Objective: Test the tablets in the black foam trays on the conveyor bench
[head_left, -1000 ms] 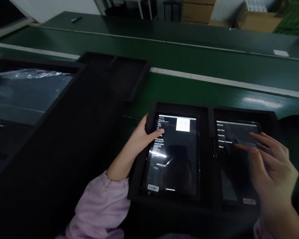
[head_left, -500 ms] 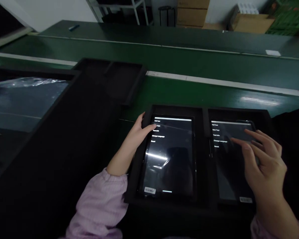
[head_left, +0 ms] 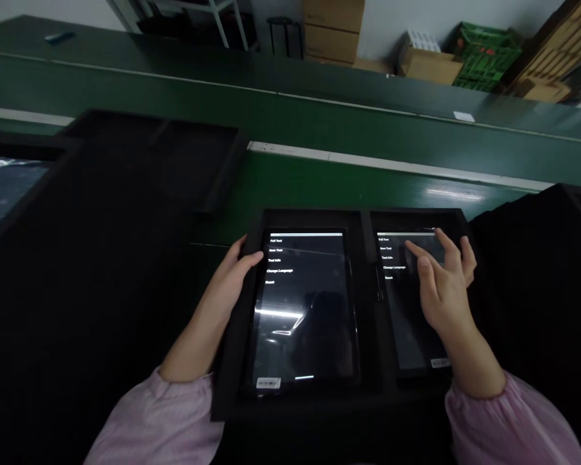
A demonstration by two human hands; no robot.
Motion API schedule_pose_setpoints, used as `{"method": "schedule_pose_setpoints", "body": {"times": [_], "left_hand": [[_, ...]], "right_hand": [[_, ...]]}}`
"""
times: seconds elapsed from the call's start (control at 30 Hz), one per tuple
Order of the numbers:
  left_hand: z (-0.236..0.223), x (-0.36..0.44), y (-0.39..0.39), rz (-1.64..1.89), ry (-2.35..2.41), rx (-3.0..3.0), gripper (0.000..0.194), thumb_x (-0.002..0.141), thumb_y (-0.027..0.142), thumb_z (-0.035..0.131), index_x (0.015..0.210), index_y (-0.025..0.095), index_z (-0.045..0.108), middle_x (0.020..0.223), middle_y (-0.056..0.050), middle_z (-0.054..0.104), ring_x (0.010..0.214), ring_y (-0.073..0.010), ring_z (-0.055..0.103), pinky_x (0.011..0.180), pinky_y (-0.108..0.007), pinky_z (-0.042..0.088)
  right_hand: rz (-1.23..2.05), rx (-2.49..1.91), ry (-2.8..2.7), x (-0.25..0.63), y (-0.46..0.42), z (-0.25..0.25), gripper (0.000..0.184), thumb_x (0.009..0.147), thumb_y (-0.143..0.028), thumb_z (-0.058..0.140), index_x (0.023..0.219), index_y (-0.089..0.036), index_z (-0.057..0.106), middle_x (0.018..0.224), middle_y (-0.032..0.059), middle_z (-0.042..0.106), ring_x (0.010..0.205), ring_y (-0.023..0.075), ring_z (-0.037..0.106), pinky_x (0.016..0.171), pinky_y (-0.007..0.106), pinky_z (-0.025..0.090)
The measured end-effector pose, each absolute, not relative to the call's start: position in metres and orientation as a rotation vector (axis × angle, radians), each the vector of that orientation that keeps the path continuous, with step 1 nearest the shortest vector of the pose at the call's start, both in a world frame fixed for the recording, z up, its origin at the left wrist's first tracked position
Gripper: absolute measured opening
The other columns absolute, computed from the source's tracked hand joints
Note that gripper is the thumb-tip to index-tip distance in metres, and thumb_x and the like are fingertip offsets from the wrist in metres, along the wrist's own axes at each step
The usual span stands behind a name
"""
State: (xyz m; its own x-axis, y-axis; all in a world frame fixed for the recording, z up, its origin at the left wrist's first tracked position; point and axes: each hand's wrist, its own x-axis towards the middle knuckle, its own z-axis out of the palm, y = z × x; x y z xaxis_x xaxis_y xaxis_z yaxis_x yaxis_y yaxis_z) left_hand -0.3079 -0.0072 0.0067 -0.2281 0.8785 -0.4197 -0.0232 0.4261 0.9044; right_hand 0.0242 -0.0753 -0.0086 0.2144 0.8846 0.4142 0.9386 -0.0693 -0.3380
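Observation:
Two tablets with lit dark screens lie side by side in the compartments of a black tray (head_left: 368, 303). Both show the same short white menu. My left hand (head_left: 225, 284) grips the tray's left rim, thumb on top beside the left tablet (head_left: 305, 336) and fingers over the outer side. Over the right tablet (head_left: 407, 329), my right hand (head_left: 445, 284) is open, its fingers apart and the index fingertip near the upper part of the screen. Whether that fingertip touches the glass I cannot tell. A small white barcode label sits low on each screen.
Black trays (head_left: 174, 155) stand to the left, one holding something under shiny film (head_left: 10, 187). More black trays (head_left: 537, 258) are stacked at the right. Beyond the green work surface (head_left: 310, 187) are cartons (head_left: 333, 29), a stool (head_left: 285, 32) and a green crate (head_left: 487, 55).
The view has swung right. My left thumb has moved off the left tablet's screen onto the tray's rim. My right index finger has moved up from the menu's lower lines toward its top.

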Motion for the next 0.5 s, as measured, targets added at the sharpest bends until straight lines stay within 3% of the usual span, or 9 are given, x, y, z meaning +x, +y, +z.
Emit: {"method": "schedule_pose_setpoints", "body": {"times": [0.2, 0.5], "left_hand": [[0.007, -0.306, -0.008, 1.027, 1.582, 0.778, 0.068, 0.075, 0.041, 0.076, 0.140, 0.023, 0.066, 0.129, -0.008, 0.078, 0.128, -0.0352, 0.068, 0.112, -0.046, 0.053], [0.007, -0.306, -0.008, 1.020, 1.627, 0.746, 0.065, 0.076, 0.039, 0.077, 0.139, 0.026, 0.067, 0.126, -0.007, 0.079, 0.125, -0.0359, 0.071, 0.113, -0.048, 0.054]], "right_hand": [[-0.199, -1.774, -1.563, 0.028, -0.082, -0.001, 0.057, 0.112, -0.053, 0.035, 0.114, -0.024, 0.084, 0.149, 0.0114, 0.062, 0.153, 0.0415, 0.036, 0.120, 0.073, 0.034], [-0.239, -1.682, -1.619, 0.025, -0.081, 0.004, 0.040, 0.109, -0.044, 0.051, 0.095, -0.030, 0.086, 0.131, 0.0043, 0.075, 0.141, 0.0358, 0.054, 0.111, 0.063, 0.049]]}}
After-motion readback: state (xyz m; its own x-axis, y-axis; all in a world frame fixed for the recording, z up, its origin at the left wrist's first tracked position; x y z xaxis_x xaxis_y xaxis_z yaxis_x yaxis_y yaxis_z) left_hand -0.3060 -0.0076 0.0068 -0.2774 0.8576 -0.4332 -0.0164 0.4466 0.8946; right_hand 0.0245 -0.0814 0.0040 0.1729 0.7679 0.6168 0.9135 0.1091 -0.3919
